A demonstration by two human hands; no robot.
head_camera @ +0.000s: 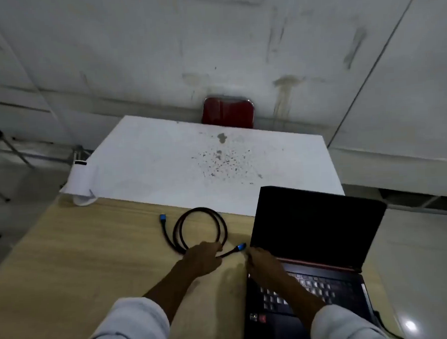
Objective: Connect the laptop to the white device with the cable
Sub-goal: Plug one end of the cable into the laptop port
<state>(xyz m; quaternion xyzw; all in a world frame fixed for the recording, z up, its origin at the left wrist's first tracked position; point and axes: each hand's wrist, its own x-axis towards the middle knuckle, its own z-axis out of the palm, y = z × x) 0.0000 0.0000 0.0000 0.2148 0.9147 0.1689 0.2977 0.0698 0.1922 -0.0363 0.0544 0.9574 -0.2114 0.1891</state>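
An open black laptop with a dark screen stands at the right of the wooden table. A black cable lies coiled left of it, one blue plug resting at the coil's far left. My left hand grips the cable just behind its other blue plug, which points at the laptop's left hinge corner. On the laptop's left rear edge sits my right hand, fingers curled against it. A white device stands at the table's far left edge.
A white table with dark stains adjoins the wooden one behind. A red chair back shows beyond it against a stained white wall. Metal chair legs stand on the floor at the left. A black cord leaves the laptop's right side.
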